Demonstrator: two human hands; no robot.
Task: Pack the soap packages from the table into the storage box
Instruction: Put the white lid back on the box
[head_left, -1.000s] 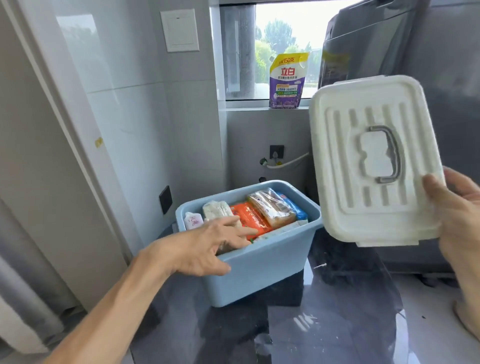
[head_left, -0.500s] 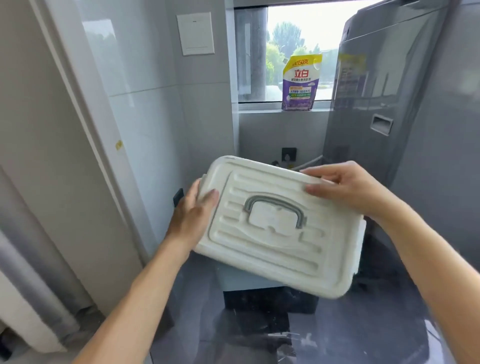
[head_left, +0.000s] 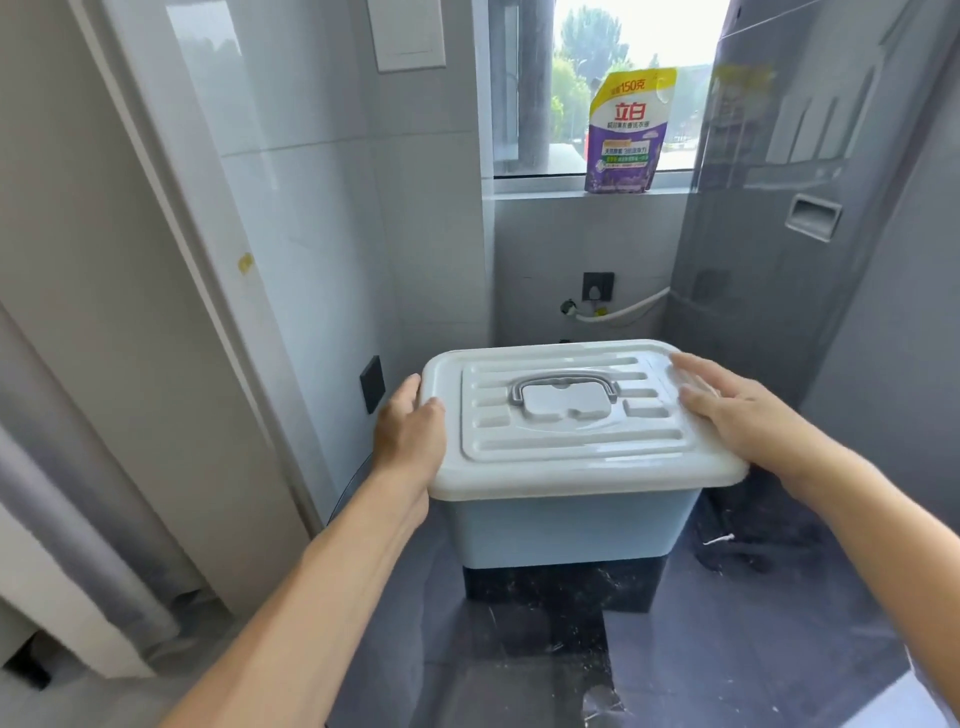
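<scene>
With the lid (head_left: 576, 415) lying on the box (head_left: 566, 525) on the bench (head_left: 727, 649), press down evenly: left hand (head_left: 410, 436) fingers grip its edge, right hand (head_left: 737, 410) fingers lie flat on top.

Left hand (head_left: 410, 431) cupped, thumb uppermost; right hand (head_left: 737, 410) flat, fingers (head_left: 696, 366) straight; both forearms extended forward.
</scene>
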